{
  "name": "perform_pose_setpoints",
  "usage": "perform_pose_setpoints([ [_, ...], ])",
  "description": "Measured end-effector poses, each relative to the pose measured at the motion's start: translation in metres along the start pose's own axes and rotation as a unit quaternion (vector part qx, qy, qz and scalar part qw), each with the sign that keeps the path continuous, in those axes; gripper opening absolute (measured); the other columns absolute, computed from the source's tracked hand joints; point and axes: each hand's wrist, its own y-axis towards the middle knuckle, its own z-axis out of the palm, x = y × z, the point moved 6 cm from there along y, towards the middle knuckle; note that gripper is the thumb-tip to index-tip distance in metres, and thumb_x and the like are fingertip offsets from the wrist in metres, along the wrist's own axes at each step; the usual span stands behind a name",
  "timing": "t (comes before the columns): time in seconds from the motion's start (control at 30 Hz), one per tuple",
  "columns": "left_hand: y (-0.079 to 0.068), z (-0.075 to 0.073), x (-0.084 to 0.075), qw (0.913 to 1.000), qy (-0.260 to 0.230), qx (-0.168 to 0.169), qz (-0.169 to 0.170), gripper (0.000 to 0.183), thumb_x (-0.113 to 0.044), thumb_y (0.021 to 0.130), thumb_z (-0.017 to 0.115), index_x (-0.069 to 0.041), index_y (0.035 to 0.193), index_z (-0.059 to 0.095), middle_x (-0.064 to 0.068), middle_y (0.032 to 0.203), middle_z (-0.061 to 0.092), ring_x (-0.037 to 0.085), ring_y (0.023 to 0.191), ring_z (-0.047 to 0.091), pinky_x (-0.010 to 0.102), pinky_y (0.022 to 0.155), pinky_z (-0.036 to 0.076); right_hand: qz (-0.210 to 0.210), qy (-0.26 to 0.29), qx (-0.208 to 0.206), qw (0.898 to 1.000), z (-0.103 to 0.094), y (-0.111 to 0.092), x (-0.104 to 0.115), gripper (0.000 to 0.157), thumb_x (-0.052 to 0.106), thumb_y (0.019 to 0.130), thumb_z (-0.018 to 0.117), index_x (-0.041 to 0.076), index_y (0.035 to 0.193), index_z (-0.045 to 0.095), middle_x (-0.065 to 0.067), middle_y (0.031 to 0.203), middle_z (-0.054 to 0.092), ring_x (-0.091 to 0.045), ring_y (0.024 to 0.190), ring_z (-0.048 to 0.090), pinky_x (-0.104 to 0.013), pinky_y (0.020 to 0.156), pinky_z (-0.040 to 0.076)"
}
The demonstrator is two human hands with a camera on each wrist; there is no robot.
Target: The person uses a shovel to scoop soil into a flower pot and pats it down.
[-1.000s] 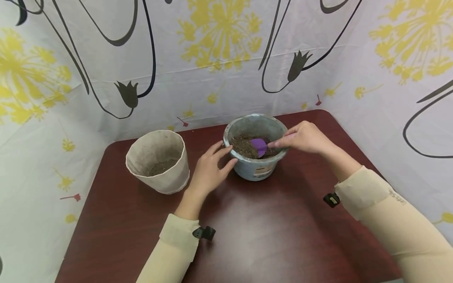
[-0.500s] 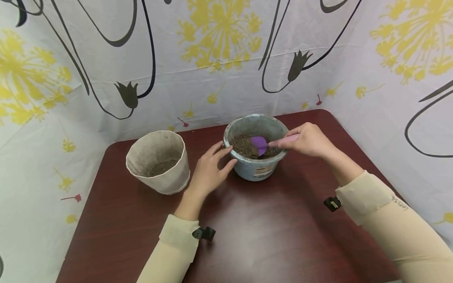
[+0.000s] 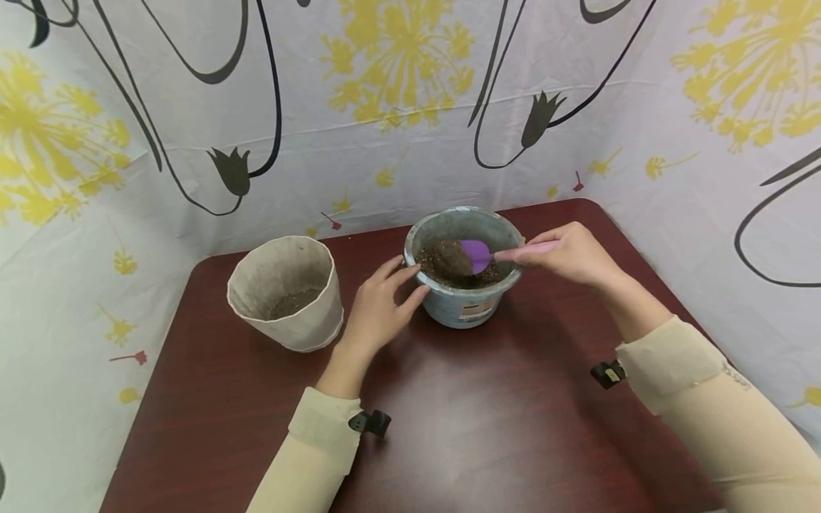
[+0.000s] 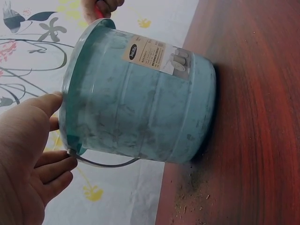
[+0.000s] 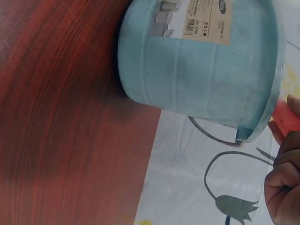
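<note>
A light-blue bucket (image 3: 460, 308) holding dark soil (image 3: 431, 262) stands on the table in the head view. My left hand (image 3: 377, 313) is at its left rim; in the left wrist view, the thumb (image 4: 52, 101) lies on the outside and a finger passes behind the rim. My right hand (image 3: 571, 254) grips the pink handle (image 3: 535, 250) of a small garden trowel with a purple blade (image 3: 475, 253). Soil is heaped on the blade, tilted within the bucket's mouth. In the right wrist view only part of that hand (image 5: 286, 176) and the reddish handle (image 5: 285, 118) show.
A white plant pot (image 3: 308, 317) with a little soil at its bottom stands to the left of the bucket. Both are on a dark red wooden table (image 3: 462, 427). Behind it hangs a flower-patterned sheet (image 3: 385, 171). Crumbs of soil (image 4: 197, 201) lie near the bucket's base.
The trowel blade has risen out of the soil with a load on it, and my right hand has drawn slightly to the right. My left hand stays at the rim.
</note>
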Motion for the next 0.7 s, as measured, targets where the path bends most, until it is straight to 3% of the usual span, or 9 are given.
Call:
perform_pose_setpoints([
  [0.3, 0.0007, 0.0007, 0.0002, 0.9998, 0.000, -0.003, -0.018, 0.043, -0.040, 0.095, 0.071, -0.015, 0.129, 0.071, 0.013, 0.142, 0.059, 0.035, 0.121, 0.063, 0.050, 0.101, 0.051, -0.013, 0.054, 0.022, 0.998, -0.0018, -0.0029, -0.0036, 0.029, 0.050, 0.088, 0.076, 0.031, 0.109, 0.081, 0.004, 0.107, 0.077, -0.005, 0.110, 0.066, -0.019, 0.087, 0.051],
  [0.7, 0.0004, -0.0034, 0.0016, 0.9998, 0.006, 0.004, -0.018, 0.044, -0.042, 0.096, 0.070, -0.015, 0.131, 0.070, 0.013, 0.143, 0.058, 0.032, 0.125, 0.061, 0.049, 0.104, 0.049, -0.019, 0.090, 0.018, 0.996, -0.0068, -0.0026, -0.0040, 0.030, 0.044, 0.088, 0.078, 0.024, 0.111, 0.081, 0.006, 0.105, 0.077, -0.005, 0.111, 0.066, -0.019, 0.088, 0.052],
])
